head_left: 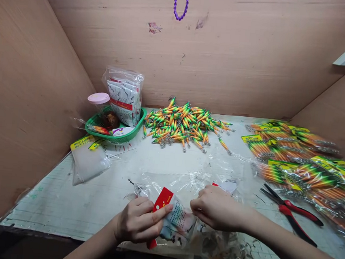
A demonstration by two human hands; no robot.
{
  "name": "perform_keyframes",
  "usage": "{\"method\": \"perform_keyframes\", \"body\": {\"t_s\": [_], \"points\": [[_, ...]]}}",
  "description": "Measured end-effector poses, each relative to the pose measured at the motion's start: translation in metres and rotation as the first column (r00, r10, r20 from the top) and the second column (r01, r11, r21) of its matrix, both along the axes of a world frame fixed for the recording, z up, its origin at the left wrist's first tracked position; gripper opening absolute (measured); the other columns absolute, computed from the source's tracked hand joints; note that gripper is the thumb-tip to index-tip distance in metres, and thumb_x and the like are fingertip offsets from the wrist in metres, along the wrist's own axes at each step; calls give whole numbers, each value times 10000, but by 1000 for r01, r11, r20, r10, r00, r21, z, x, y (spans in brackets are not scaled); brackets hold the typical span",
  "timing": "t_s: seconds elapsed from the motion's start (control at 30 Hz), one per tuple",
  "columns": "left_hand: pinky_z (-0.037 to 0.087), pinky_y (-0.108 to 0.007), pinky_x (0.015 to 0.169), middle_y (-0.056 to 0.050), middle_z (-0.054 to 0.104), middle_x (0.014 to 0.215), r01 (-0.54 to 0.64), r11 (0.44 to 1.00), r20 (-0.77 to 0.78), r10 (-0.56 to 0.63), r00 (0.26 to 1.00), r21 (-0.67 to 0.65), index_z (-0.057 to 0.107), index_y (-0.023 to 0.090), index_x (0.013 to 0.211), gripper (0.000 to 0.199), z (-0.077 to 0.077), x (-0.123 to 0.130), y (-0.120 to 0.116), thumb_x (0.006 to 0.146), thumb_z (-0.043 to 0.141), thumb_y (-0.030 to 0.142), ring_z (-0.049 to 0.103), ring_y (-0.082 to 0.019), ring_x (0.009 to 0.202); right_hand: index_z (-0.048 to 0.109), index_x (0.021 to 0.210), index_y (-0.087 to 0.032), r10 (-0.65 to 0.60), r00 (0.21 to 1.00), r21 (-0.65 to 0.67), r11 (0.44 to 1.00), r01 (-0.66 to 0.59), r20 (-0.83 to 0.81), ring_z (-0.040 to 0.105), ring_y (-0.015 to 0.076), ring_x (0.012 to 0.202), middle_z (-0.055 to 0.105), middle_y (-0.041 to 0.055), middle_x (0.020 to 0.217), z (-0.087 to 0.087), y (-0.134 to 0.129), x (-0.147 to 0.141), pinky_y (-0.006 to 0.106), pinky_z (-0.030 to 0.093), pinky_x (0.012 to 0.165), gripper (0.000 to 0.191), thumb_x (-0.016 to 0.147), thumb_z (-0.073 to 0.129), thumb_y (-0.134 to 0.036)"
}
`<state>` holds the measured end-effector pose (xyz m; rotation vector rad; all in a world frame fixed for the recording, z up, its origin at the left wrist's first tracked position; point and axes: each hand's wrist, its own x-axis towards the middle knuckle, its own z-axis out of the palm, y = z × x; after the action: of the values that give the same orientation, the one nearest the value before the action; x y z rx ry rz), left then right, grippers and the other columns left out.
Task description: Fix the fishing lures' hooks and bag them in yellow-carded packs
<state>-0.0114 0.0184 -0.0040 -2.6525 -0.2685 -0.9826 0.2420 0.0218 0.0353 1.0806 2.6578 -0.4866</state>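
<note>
Near: left hand grips packet | right hand curled—hold unclear | seemingly opening it—calls for steady left pinch

On the bench, I have a heap of lures at the centre of the frame, just right of a basket with a bag of packets and a jar in it. Flat bags lie before the basket. Bagged lures spread along the frame's right, pliers before them. At lower centre, I see a packet between the left hand and right hand.
</note>
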Motion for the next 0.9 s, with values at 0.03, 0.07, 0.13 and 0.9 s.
{"method": "perform_keyframes", "body": {"t_s": [0.03, 0.07, 0.13, 0.9], "points": [[358, -249, 410, -60, 766, 939, -4, 1000, 1, 4, 1000, -22, 568, 201, 642, 263, -1, -1, 0, 865, 452, 124, 495, -117, 470, 675, 756, -205, 11, 1000, 6, 1000, -11, -16, 621, 183, 665, 689, 57, 687, 1, 0, 2, 275, 284, 576, 225, 863, 477, -207], [368, -251, 419, -68, 764, 944, -14, 998, 14, 14, 1000, -55, 565, 200, 667, 235, -3, -2, 0, 861, 461, 119, 505, -120, 476, 661, 727, -204, 19, 999, 17, 1000, -18, -48, 605, 173, 657, 677, 50, 674, 1, 0, 5, 276, 279, 576, 231, 860, 473, -193], [408, -251, 463, -74, 763, 919, -67, 978, 73, 83, 994, -198, 551, 206, 715, 185, -7, -4, 0, 857, 477, 113, 547, -127, 512, 636, 696, -198, 16, 984, 47, 999, -7, -177, 567, 158, 640, 644, 41, 645, 4, 1, 17, 274, 284, 581, 244, 860, 457, -176], [448, -411, 730, -55, 571, 546, -474, 245, -7, 883, 469, -846, 423, 226, 519, 287, 113, 47, 236, 596, 698, 259, 624, -347, 805, 674, 1061, -146, -231, 292, 100, 601, 793, -928, 663, 212, 762, 729, 92, 880, 34, 60, -5, 305, 503, 725, 336, 874, 508, -372]]}}
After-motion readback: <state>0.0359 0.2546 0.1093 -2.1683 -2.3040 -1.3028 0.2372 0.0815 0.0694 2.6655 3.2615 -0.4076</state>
